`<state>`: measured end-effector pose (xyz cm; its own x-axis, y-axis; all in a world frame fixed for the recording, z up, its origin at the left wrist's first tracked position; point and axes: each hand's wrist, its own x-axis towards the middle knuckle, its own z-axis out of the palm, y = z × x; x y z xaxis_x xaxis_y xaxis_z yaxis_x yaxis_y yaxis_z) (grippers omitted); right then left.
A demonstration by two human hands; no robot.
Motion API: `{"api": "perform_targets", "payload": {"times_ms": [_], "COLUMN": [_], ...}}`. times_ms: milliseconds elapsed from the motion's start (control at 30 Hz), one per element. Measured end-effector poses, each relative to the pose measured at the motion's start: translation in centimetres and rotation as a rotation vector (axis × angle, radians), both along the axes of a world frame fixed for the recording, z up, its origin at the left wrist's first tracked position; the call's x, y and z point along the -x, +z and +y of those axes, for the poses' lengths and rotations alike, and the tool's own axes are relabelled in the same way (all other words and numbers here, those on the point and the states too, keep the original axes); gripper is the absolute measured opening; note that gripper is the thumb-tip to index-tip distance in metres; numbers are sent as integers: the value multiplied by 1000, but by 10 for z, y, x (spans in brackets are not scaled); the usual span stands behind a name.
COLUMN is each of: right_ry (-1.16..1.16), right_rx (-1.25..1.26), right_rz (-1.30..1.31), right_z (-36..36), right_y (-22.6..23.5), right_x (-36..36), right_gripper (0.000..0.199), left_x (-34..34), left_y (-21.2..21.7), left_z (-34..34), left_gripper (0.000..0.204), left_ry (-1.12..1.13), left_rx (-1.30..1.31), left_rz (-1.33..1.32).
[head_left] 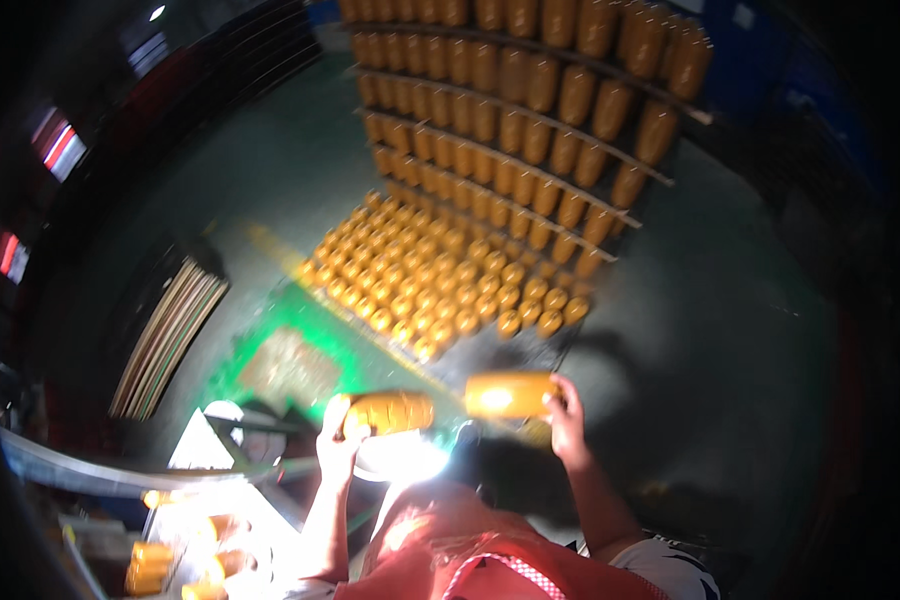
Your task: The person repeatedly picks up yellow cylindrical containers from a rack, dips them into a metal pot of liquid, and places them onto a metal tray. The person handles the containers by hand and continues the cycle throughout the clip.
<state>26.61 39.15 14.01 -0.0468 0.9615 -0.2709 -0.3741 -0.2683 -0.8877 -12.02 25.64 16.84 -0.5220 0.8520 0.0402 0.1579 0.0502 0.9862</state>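
My left hand (336, 440) is closed round one end of an orange bottle-like cylinder (395, 412) with ridged sides, which lies sideways in the grip. A second orange cylinder (505, 396), smoother-looking and also sideways, is gripped at its right end by my right hand (567, 418). The two cylinders are apart, held in front of my body. Beyond them, rows of matching orange cylinders (410, 270) stand on a low base on the floor. Glare and blur hide the finer details of both held pieces.
Behind the floor rows rises a tall stack of orange cylinders (490, 120) in layers parted by thin boards (540, 145). A pile of flat sheets (170, 340) leans at left. At lower left, more orange pieces (150, 567) lie on a brightly lit surface beside a curved rail (80, 472).
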Motion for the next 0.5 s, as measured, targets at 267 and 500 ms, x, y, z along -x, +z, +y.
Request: {"api": "perform_targets", "payload": {"times_ms": [267, 500], "right_ry": [331, 749], "right_rx": [180, 498], "right_rz": [472, 961], "right_z": [-37, -52], "right_y": [70, 74], "right_x": [126, 241], "right_gripper": [62, 69], "left_x": [7, 57], "left_y": [50, -6], "left_z": [-53, -51], "left_gripper": [67, 63], "left_ry": [199, 159], "left_rx": [-343, -388], "left_rz": [-888, -1739]}}
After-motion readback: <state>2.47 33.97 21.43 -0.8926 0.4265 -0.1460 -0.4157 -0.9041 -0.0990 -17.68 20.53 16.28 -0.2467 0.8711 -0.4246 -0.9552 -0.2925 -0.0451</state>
